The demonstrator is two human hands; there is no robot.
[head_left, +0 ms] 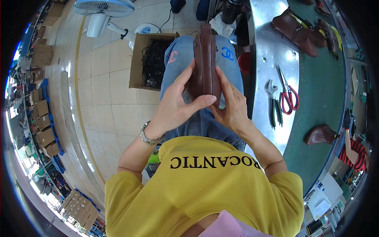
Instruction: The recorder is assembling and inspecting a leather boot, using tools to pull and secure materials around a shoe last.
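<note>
A dark brown leather boot [205, 65] lies lengthwise over my lap, a seam running along its upward side. My left hand [177, 100] grips its left side, with the thumb laid over the near end. On the other side, the fingers of my right hand [231, 98] press along the boot; its thumb is partly hidden by the near end. To the right, on a metal-topped bench strip [262, 138], lie pincer-like pliers with dark green handles [273, 104] and red-handled scissors [289, 94].
Several brown boots [294, 31] lie at the green bench's [312, 94] far end, and another boot [321, 134] nearer. An open cardboard box [136, 63] of dark tangled material stands left of my knees, near a fan [104, 12]. Another person [353, 154] is at far right.
</note>
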